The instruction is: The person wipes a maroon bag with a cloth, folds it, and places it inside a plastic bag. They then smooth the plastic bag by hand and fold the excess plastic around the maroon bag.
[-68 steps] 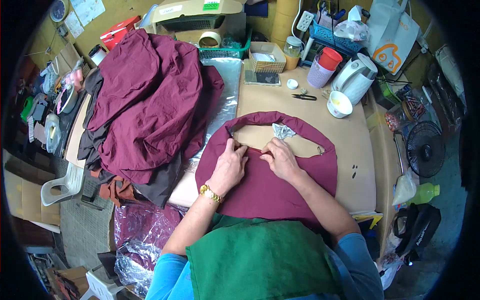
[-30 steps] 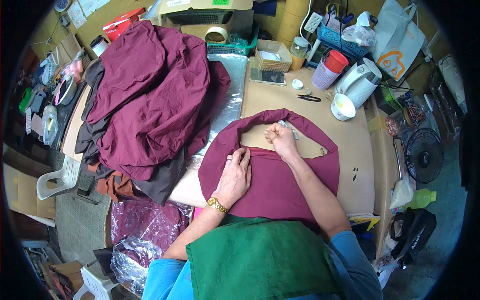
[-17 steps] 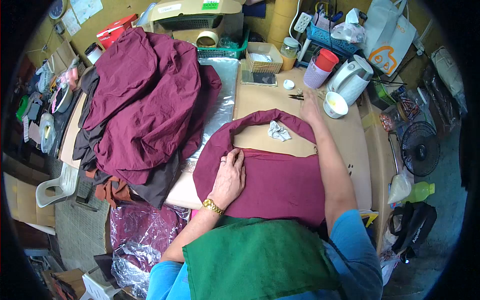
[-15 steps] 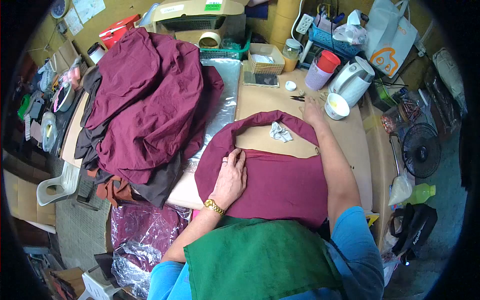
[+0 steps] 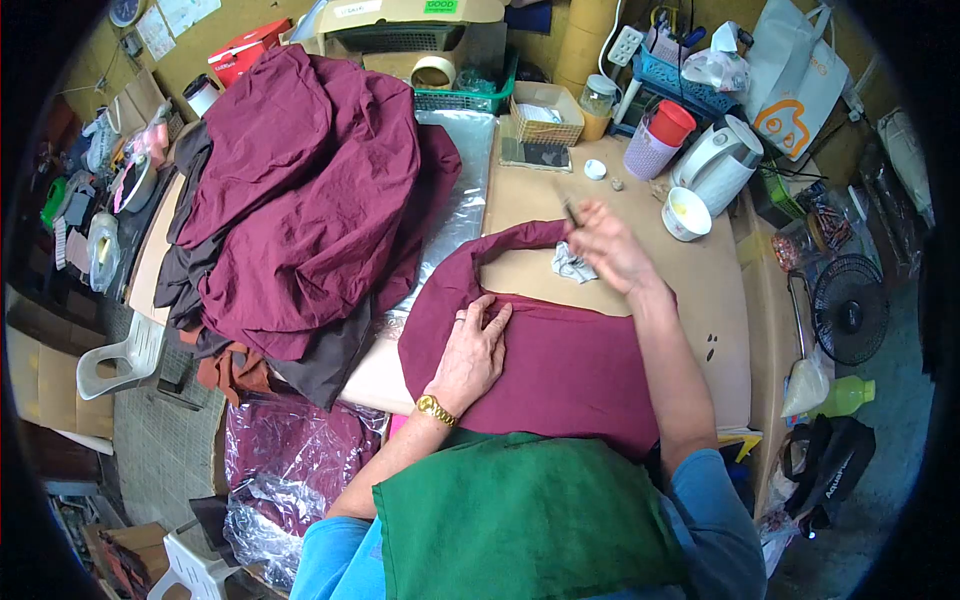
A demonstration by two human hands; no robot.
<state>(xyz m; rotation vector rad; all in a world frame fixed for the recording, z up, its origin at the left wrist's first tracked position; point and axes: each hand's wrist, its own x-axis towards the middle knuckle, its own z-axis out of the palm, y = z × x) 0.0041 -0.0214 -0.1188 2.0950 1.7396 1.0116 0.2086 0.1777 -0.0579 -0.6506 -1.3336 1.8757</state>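
A maroon cloth piece [image 5: 570, 370] with a curved band around an opening lies on the brown-covered table [image 5: 715, 270]. Resting flat on it, at the left end of the opening's lower edge, is my left hand [image 5: 468, 352], fingers stretched out. My right hand [image 5: 612, 248] is raised above the band, closed around small dark thread snips [image 5: 571, 208], slightly blurred, whose tip points up and away from me. Under that hand, inside the opening, a crumpled whitish scrap [image 5: 570, 264] is partly hidden.
A large maroon fabric heap [image 5: 300, 200] covers the table's left side. Along the back right stand a white bowl [image 5: 687, 214], an electric kettle [image 5: 718, 165], a lilac cup [image 5: 648, 150] and a small basket [image 5: 546, 113]. A black fan [image 5: 850, 308] is at far right.
My right hand has picked up the thread snips from beside the bowl and moved left and nearer, over the cloth's band. My left hand stays on the cloth. The view has shifted slightly.
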